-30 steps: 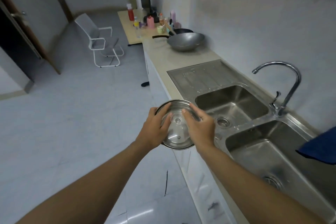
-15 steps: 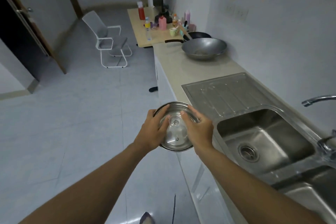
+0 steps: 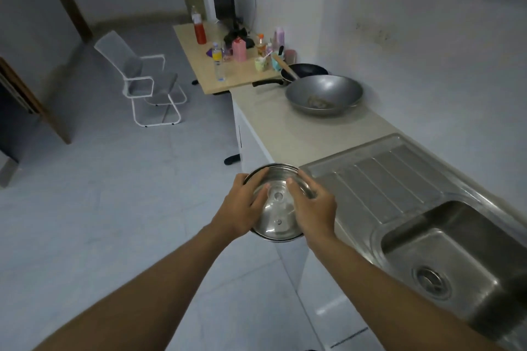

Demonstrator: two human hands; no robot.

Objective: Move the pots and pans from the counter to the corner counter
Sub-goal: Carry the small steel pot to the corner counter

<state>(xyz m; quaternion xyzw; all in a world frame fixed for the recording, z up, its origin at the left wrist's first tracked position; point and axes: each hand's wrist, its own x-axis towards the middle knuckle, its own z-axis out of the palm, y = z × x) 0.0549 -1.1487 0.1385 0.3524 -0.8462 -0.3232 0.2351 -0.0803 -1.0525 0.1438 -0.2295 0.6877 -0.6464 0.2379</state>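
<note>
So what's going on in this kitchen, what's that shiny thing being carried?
A person is holding a steel pot with its lid on in both hands, the left hand and right hand gripping its sides. It is in the air beside the counter edge, near the sink's draining board. Farther along the counter sit a grey wok and a black frying pan.

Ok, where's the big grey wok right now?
In the head view the grey wok sits on the beige counter, ahead and to the right, past the sink's draining board, with the black frying pan just behind it.
</note>
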